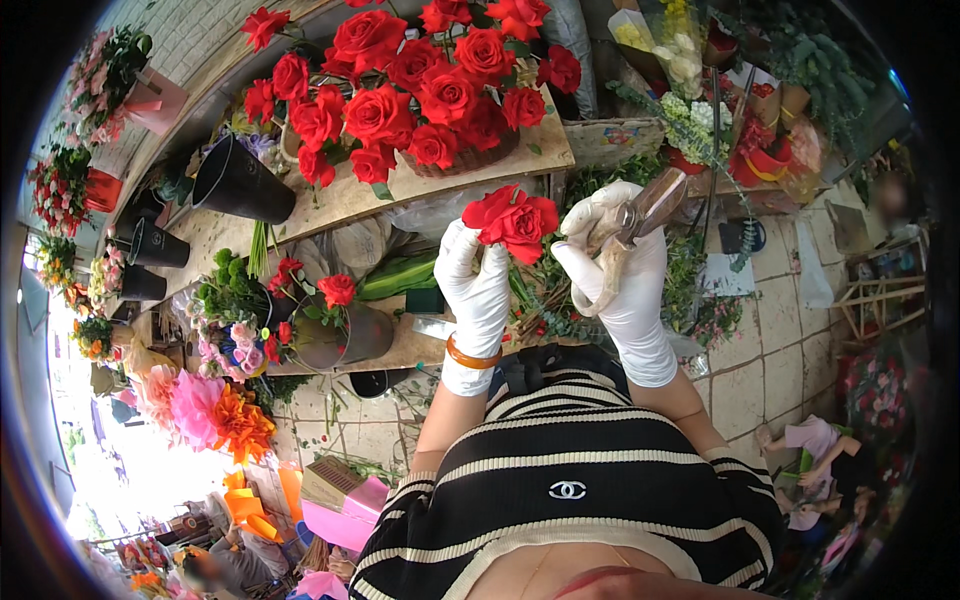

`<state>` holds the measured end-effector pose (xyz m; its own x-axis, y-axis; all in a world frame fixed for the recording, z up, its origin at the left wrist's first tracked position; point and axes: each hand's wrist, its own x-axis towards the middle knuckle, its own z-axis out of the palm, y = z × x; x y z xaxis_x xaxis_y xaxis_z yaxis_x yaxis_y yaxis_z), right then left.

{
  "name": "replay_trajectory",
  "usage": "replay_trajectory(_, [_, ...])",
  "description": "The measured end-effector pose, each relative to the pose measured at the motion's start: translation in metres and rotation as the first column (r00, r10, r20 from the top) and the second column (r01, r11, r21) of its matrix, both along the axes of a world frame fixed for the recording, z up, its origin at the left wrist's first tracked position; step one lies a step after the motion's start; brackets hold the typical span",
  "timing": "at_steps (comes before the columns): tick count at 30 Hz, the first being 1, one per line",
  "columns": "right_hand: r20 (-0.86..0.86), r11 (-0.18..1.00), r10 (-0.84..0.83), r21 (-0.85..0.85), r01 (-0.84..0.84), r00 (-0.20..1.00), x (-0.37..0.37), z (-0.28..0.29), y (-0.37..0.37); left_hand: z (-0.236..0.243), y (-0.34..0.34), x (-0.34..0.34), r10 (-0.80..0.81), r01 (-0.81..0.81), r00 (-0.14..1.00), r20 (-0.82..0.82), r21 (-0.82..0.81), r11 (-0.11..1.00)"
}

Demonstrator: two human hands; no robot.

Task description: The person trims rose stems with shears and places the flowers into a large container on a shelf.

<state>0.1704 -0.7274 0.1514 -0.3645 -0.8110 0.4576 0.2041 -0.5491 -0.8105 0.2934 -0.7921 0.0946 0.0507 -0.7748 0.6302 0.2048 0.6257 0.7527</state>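
Both my hands wear white gloves and are raised in front of my chest. Between the fingertips of my left hand (472, 285) is a single red rose (512, 222), its bloom facing up; the stem is mostly hidden. My right hand (628, 285) is closed round a pair of pruning shears (650, 208), the blades pointing up and to the right, away from the rose. One curved handle hangs below the thumb. Beyond the hands, a large arrangement of red roses (420, 85) stands in a basket on the wooden bench (335, 195).
Black buckets (240, 180) stand along the bench at left. A grey bucket (365, 335) with red flowers is nearer, left of my hands. Wrapped bouquets (690, 110) and greenery fill the far right. Bright wrapping paper (205, 410) and other people are at lower left.
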Motion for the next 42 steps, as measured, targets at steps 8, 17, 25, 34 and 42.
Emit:
replay_trajectory(8, [-0.019, 0.999, -0.045, 0.019, 0.045, 0.999, 0.001, 0.001, 0.003, 0.001, 0.007, -0.001, 0.031, -0.033, 0.998, 0.063, 0.035, 0.999])
replay_trajectory(17, [-0.085, 0.997, -0.063, 0.027, 0.066, 0.994, 0.016, -0.018, 0.003, -0.002, 0.011, -0.001, 0.049, -0.055, 0.998, 0.032, 0.216, 0.975])
replay_trajectory(25, [-0.069, 0.988, -0.155, 0.003, 0.155, 0.986, 0.023, -0.020, -0.003, 0.002, 0.021, -0.005, -0.003, 0.023, 0.996, -0.085, 0.239, 0.971])
replay_trajectory(34, [-0.146, 0.966, -0.247, 0.047, 0.256, 0.958, 0.020, -0.033, -0.006, 0.000, 0.025, -0.004, -0.224, 0.291, 0.950, -0.219, 0.352, 0.890])
replay_trajectory(42, [-0.006, 0.979, -0.180, 0.092, 0.180, 0.984, 0.021, -0.022, -0.004, -0.003, 0.029, -0.008, -0.274, 0.358, 0.930, -0.245, 0.434, 0.827])
